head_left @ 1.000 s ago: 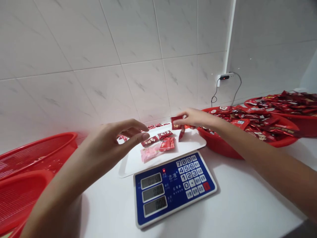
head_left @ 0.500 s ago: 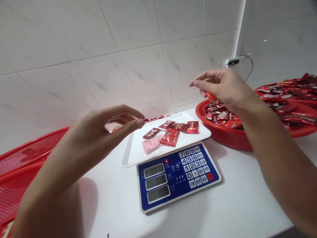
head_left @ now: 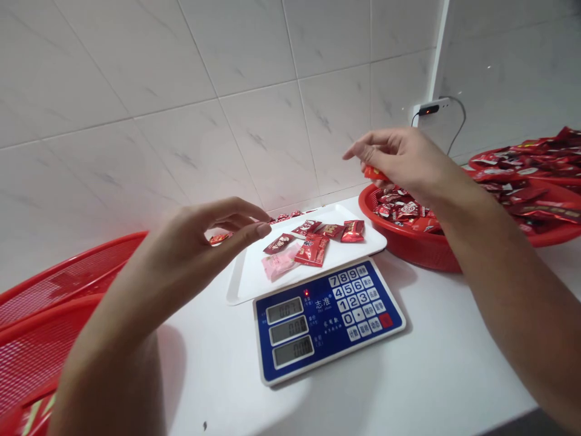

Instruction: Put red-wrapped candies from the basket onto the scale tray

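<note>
From the head camera, the right hand hangs above a red basket of candy packets, its fingers pinched narrowly on one red packet, while the left hand hovers by the left edge of a white tray, fingers curled narrowly with nothing visible between them. More red and pink packets lie on the tray, a blue-faced digital scale sits just in front of it, and open white counter runs toward the front edge, with red mesh baskets at the far left.
</note>
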Available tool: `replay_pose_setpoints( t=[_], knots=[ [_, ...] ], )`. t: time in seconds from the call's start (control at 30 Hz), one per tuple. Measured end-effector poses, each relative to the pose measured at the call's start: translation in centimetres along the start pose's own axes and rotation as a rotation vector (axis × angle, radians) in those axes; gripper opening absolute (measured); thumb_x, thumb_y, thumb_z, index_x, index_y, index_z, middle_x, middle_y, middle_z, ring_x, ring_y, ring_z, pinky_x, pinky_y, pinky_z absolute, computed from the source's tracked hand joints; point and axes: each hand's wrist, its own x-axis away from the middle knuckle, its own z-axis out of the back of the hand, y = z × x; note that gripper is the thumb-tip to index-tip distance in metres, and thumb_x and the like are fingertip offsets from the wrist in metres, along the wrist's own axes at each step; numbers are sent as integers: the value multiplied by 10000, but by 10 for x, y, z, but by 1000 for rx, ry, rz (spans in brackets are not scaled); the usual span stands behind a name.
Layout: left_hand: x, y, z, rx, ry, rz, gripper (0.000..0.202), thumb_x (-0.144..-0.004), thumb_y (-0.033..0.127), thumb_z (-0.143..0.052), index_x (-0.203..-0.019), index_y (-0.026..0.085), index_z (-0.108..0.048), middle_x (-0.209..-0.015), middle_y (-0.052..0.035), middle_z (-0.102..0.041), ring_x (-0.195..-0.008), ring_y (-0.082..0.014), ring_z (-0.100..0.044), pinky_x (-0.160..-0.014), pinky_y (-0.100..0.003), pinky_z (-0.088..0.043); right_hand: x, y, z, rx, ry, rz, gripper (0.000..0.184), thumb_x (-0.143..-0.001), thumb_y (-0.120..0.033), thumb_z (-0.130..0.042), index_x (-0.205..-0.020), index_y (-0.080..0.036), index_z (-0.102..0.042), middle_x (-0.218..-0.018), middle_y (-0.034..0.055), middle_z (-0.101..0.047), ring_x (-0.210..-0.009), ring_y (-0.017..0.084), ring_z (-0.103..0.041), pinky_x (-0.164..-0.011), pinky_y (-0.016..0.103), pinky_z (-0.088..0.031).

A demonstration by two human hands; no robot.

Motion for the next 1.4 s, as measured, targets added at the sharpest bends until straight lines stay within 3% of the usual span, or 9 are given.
replay_pose_setpoints(
  t=[0.13, 0.37, 0.53, 0.73, 0.93, 1.07, 1.17, 1.23, 1.4],
  knots=[
    [0, 2, -1, 18, -22, 23, 303, -876, 522, -565, -944, 266, -712, -900, 23, -741, -752, -137, -625, -680, -220, -450, 5, -7, -3, -73, -176, -81, 199, -866, -161, -604, -1044, -180, -690, -865, 49, -665, -736, 132, -619, -625, 239, -505],
    [-1, 1, -3, 25, -43, 53, 317, -864, 548, -571, -952, 272, -700, -887, 32, -740, -723, -139, -634, -681, -222, -466, 7, 6, -34, 73, -326, 79, 288, -765, -82, -633, -1026, -161, -724, -1026, 76, -709, -912, 170, -654, -797, 262, -517],
    [1, 3, -2, 30, -26, 60, 308, -855, 553, -576, -915, 282, -708, -859, 36, -742, -709, -139, -637, -703, -230, -478, 7, 17, -52, 253, -327, 78, 377, -728, -26, -562, -1038, -151, -735, -928, 64, -719, -808, 156, -648, -729, 246, -491],
    [0, 4, -5, 37, -6, 69, 302, -817, 551, -577, -889, 295, -721, -796, 25, -739, -685, -159, -653, -678, -253, -498, 5, 21, -49, 301, -282, 106, 348, -733, -66, -571, -1029, -165, -725, -944, 62, -697, -797, 159, -619, -704, 251, -472],
    [-1, 3, -4, 27, -6, 78, 312, -800, 565, -577, -893, 305, -723, -820, 19, -741, -681, -159, -652, -628, -243, -491, -3, 16, -29, 185, -210, -144, 198, -872, -231, -499, -914, -152, -676, -802, 71, -638, -674, 152, -570, -538, 246, -433],
    [-3, 1, -5, 29, -24, 77, 335, -815, 571, -559, -911, 293, -720, -854, 10, -745, -712, -167, -653, -638, -251, -486, -3, 22, -19, 450, -349, -128, 280, -780, -401, -677, -929, -169, -729, -863, 81, -683, -786, 196, -612, -645, 276, -434],
    [-3, 1, -8, 30, -52, 60, 318, -835, 545, -558, -941, 289, -712, -886, 17, -744, -747, -158, -650, -658, -247, -476, -2, 33, -27, 607, -532, -91, 468, -675, -377, -752, -1107, -200, -725, -1031, 93, -700, -933, 239, -624, -721, 290, -437],
    [-3, 2, -9, 32, -62, 59, 316, -842, 534, -559, -962, 284, -709, -897, 16, -743, -753, -155, -647, -661, -246, -471, -1, 40, -36, 691, -615, -53, 444, -675, -340, -729, -1103, -221, -735, -1025, 88, -709, -937, 247, -623, -693, 297, -421],
    [-2, 1, -10, 24, -60, 51, 303, -848, 529, -559, -955, 289, -708, -900, 16, -741, -762, -164, -647, -669, -257, -471, 0, 46, -51, 833, -561, 60, 249, -776, -266, -582, -923, -199, -771, -902, 100, -719, -817, 233, -617, -590, 302, -343]
  ],
)
